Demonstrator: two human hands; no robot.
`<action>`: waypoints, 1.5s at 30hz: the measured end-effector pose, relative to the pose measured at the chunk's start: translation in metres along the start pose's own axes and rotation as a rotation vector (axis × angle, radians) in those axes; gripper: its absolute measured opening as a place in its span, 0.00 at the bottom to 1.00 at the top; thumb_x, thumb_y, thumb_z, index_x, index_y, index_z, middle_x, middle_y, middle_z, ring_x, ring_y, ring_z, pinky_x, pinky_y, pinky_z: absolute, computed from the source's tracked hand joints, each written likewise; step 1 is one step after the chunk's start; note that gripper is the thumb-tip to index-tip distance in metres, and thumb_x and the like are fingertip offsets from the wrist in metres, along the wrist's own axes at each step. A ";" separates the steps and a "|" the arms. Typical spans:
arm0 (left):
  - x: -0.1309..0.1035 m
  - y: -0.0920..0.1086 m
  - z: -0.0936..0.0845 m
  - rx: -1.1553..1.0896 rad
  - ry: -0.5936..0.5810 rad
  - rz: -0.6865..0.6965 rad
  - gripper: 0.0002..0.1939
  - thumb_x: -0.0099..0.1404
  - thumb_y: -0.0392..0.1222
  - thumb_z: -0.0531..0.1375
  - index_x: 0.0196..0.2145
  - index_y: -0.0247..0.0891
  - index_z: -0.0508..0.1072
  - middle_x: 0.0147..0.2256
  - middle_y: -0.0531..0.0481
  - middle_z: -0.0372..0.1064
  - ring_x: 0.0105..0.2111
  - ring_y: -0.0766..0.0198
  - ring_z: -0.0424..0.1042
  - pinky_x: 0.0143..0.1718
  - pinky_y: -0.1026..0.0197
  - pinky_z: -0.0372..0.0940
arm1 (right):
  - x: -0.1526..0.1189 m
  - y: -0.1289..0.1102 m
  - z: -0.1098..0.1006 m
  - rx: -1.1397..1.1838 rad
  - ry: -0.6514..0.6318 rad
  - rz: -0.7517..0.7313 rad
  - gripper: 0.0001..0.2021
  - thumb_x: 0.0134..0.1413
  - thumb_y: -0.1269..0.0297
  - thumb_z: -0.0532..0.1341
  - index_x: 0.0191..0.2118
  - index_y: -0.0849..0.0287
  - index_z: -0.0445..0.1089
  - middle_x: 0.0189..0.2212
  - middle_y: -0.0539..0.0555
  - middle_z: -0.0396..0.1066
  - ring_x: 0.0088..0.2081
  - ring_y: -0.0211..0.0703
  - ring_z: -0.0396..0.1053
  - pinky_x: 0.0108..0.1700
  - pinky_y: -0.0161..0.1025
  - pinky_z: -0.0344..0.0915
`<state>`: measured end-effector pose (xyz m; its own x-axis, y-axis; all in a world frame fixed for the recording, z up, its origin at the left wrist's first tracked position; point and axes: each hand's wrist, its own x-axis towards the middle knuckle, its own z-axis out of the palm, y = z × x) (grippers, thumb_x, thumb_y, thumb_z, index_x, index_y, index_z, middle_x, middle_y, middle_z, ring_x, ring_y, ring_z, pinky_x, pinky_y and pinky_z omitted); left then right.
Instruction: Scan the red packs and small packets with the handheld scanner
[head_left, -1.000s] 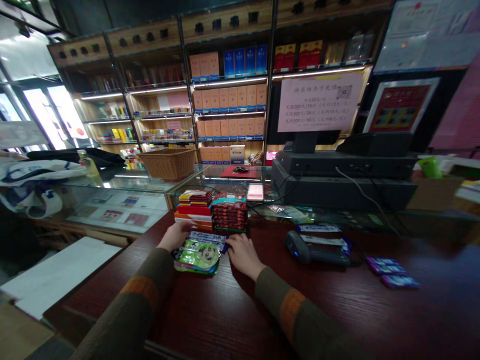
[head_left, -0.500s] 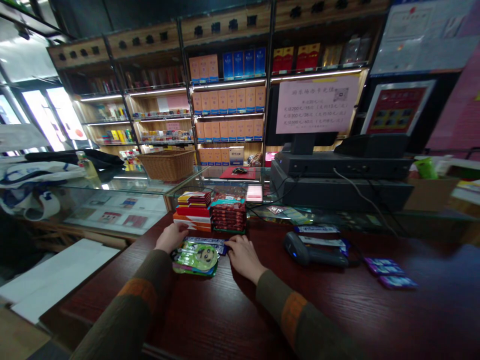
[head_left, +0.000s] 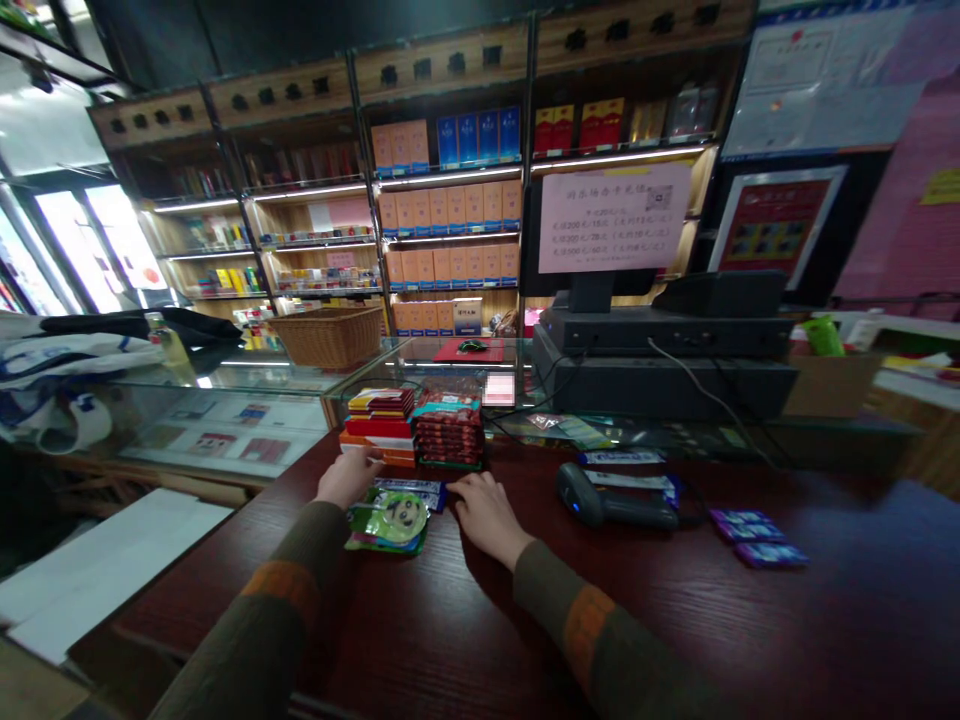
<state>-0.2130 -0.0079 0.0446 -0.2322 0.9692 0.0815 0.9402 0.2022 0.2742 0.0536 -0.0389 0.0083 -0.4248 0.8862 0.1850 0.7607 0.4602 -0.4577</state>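
On the dark wooden counter, a shiny blue-and-white packet (head_left: 420, 492) lies crosswise between my two hands. My left hand (head_left: 349, 478) is at its left end, fingers bent inward close to the stack of orange and red boxes (head_left: 379, 430); its grip is partly hidden. At the right end, my right hand (head_left: 487, 515) rests low with curled fingers, its fingertips pinching the packet's tip. Just in front lies a green pouch with a panda face (head_left: 397, 518), overlapping the packet's near side. A pile of reddish-brown snack packs (head_left: 448, 430) stands behind the packet, beside the boxes.
A black barcode scanner (head_left: 611, 505) lies to the right, with blue-and-white packets (head_left: 622, 458) behind it and purple packs (head_left: 757, 535) farther right. Beyond are a glass display case (head_left: 232, 425), a wicker basket (head_left: 326, 338) and a till (head_left: 660, 370) with a cable.
The view has shifted slightly, moving the background left. My left hand has edged right, towards the packet and boxes. My right hand stays at the packet's right end.
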 end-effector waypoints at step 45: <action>-0.037 0.168 0.015 -0.038 -0.008 0.353 0.15 0.67 0.45 0.55 0.46 0.43 0.78 0.48 0.47 0.78 0.49 0.56 0.76 0.50 0.60 0.66 | -0.054 0.097 -0.107 -0.094 0.251 0.106 0.21 0.62 0.71 0.52 0.56 0.52 0.73 0.55 0.52 0.74 0.55 0.50 0.63 0.53 0.45 0.58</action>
<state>-0.0425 -0.0073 0.0731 0.1071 0.9796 0.1703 0.9521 -0.1504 0.2661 0.2025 -0.0360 0.0466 -0.2143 0.9099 0.3552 0.8414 0.3567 -0.4059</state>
